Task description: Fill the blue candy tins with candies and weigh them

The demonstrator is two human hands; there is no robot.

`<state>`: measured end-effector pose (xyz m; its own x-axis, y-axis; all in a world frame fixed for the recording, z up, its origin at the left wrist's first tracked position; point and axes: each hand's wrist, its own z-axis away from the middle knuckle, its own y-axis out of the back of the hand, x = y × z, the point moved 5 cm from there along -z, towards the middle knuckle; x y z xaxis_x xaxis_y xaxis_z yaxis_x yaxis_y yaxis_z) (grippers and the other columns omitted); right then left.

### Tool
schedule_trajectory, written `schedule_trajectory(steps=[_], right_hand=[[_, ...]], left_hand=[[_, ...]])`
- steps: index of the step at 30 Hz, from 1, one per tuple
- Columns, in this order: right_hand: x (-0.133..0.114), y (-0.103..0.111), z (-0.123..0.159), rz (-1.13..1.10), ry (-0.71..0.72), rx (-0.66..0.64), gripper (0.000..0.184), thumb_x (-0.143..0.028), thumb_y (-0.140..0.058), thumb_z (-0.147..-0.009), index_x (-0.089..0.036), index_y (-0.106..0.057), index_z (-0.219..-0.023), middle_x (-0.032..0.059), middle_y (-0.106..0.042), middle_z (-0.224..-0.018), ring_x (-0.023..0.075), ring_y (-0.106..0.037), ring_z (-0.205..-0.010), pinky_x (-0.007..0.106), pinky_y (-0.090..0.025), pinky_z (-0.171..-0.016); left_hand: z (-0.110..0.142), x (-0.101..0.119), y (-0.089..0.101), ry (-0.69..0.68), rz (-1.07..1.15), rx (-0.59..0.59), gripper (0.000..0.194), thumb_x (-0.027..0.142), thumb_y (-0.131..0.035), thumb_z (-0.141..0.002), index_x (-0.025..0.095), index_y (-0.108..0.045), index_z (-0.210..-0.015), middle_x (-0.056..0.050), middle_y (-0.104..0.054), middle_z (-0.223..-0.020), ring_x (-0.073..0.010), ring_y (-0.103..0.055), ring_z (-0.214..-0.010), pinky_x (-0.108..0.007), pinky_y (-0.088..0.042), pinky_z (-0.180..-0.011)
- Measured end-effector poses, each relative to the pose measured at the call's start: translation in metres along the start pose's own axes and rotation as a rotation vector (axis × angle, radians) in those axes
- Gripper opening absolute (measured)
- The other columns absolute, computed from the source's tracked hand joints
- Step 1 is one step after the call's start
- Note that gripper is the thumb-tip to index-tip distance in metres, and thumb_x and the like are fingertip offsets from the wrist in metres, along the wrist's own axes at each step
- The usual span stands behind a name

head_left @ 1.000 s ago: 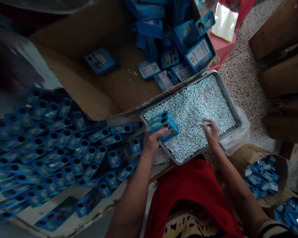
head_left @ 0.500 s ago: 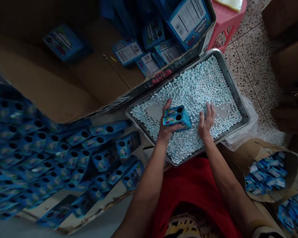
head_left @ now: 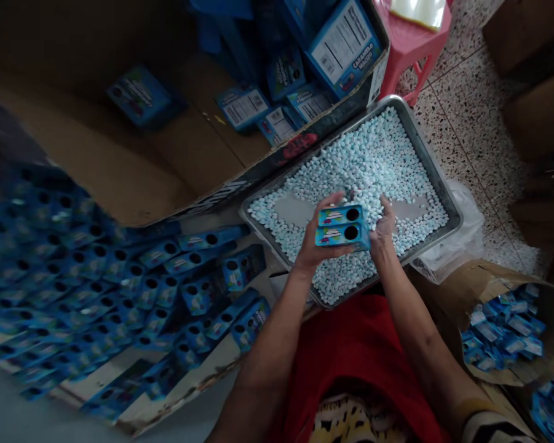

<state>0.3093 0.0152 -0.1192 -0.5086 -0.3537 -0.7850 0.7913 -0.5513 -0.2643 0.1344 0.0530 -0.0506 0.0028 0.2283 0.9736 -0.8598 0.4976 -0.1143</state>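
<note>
Two blue boxes [head_left: 339, 227] are held over the tray, pinched side by side between the left hand's [head_left: 310, 247] fingers and thumb, seemingly so that both dark round holes are unobstructed. The right hand [head_left: 384, 232] is cupped just beside the holed end, pale candies [head_left: 364, 144] gathered against it; whether the boxes are touched by it cannot be told. The loose candies are contained by the metal tray's [head_left: 436, 166] raised rim. Beyond, a cardboard carton [head_left: 87, 166] is set alongside, with "Caramelo Macizo" boxes [head_left: 345, 43] heaped in it.
</note>
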Motion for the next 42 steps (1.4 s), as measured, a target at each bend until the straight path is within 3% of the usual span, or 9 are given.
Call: schedule_trajectory(steps=[3, 6, 13, 16, 22, 30, 36, 39, 42], right_hand=[[-0.019, -0.019, 0.000, -0.269, -0.064, 0.042, 0.082, -0.089, -0.062, -0.080, -0.023, -0.078, -0.127, 0.0099, -0.085, -0.103, 0.0370, -0.075, -0.129, 0.060, -0.065, -0.107], [-0.048, -0.039, 0.018, -0.356, -0.032, -0.044, 0.065, -0.077, -0.075, -0.080, -0.027, -0.076, -0.122, 0.0061, -0.082, -0.097, 0.0345, -0.077, -0.122, 0.058, -0.066, -0.107], [-0.093, -0.073, 0.067, -0.097, 0.155, -0.121, 0.052, -0.077, -0.064, -0.085, -0.027, -0.071, -0.098, 0.0113, -0.075, -0.126, 0.0373, -0.072, -0.131, 0.057, -0.062, -0.108], [-0.095, -0.081, 0.070, -0.030, 0.212, -0.118, 0.051, -0.077, -0.060, -0.086, -0.028, -0.069, -0.095, 0.0119, -0.071, -0.120, 0.0382, -0.071, -0.130, 0.059, -0.060, -0.110], [-0.092, -0.092, 0.072, 0.113, 0.239, -0.096, 0.071, -0.090, -0.040, -0.092, -0.033, -0.067, -0.125, 0.0117, -0.065, -0.121, 0.0361, -0.067, -0.127, 0.057, -0.059, -0.109], [-0.103, -0.103, 0.088, 0.066, 0.407, -0.124, 0.057, -0.077, -0.049, -0.099, -0.029, -0.063, -0.073, 0.0103, -0.067, -0.099, 0.0342, -0.070, -0.109, 0.056, -0.055, -0.113], [-0.100, -0.104, 0.104, 0.171, 0.508, -0.340, 0.052, -0.062, -0.049, -0.110, -0.029, -0.079, -0.083, 0.0048, -0.077, -0.092, 0.0292, -0.074, -0.101, 0.050, -0.052, -0.118], [-0.111, -0.089, 0.085, 0.379, 0.585, -0.373, 0.057, -0.061, -0.040, -0.117, -0.031, -0.083, -0.095, 0.0044, -0.082, -0.107, 0.0285, -0.076, -0.113, 0.052, -0.050, -0.121], [-0.121, -0.064, 0.021, 0.754, 0.723, -0.182, 0.048, -0.067, -0.053, -0.113, -0.030, -0.084, -0.110, 0.0080, -0.079, -0.127, 0.0310, -0.071, -0.128, 0.056, -0.050, -0.121]], left_hand=[[0.010, 0.019, 0.045, -0.052, -0.332, 0.158, 0.096, 0.071, -0.103, -0.063, 0.025, -0.067, -0.139, -0.014, -0.072, -0.148, -0.0371, -0.073, -0.135, -0.056, -0.058, -0.122], [0.016, 0.011, 0.062, 0.027, -0.434, 0.199, 0.086, 0.065, -0.104, -0.061, 0.025, -0.068, -0.127, -0.009, -0.082, -0.121, -0.0341, -0.081, -0.112, -0.051, -0.066, -0.107], [0.018, 0.000, 0.045, 0.007, -0.446, 0.221, 0.085, 0.057, -0.103, -0.064, 0.023, -0.066, -0.133, -0.011, -0.081, -0.132, -0.0322, -0.080, -0.120, -0.045, -0.064, -0.110], [0.021, 0.006, 0.043, -0.047, -0.471, 0.195, 0.080, 0.052, -0.102, -0.068, 0.023, -0.067, -0.134, -0.011, -0.080, -0.133, -0.0326, -0.080, -0.119, -0.046, -0.063, -0.111], [0.027, 0.014, 0.047, -0.151, -0.664, 0.160, 0.076, 0.040, -0.101, -0.068, 0.023, -0.067, -0.134, -0.014, -0.071, -0.134, -0.0358, -0.070, -0.131, -0.051, -0.058, -0.115], [0.030, 0.010, 0.043, -0.390, -0.649, 0.165, 0.076, 0.050, -0.100, -0.077, 0.024, -0.063, -0.138, -0.011, -0.069, -0.126, -0.0316, -0.070, -0.119, -0.048, -0.061, -0.104], [0.024, 0.013, 0.046, -0.531, -0.623, 0.156, 0.070, 0.050, -0.094, -0.085, 0.023, -0.061, -0.140, -0.010, -0.069, -0.126, -0.0296, -0.071, -0.119, -0.046, -0.063, -0.101], [0.017, 0.011, 0.057, -0.472, -0.608, 0.120, 0.069, 0.052, -0.095, -0.084, 0.024, -0.062, -0.137, -0.010, -0.070, -0.127, -0.0296, -0.072, -0.119, -0.046, -0.064, -0.102], [0.010, 0.008, 0.069, -0.408, -0.596, 0.077, 0.074, 0.061, -0.096, -0.079, 0.025, -0.063, -0.135, -0.010, -0.071, -0.127, -0.0311, -0.073, -0.120, -0.049, -0.064, -0.103]])
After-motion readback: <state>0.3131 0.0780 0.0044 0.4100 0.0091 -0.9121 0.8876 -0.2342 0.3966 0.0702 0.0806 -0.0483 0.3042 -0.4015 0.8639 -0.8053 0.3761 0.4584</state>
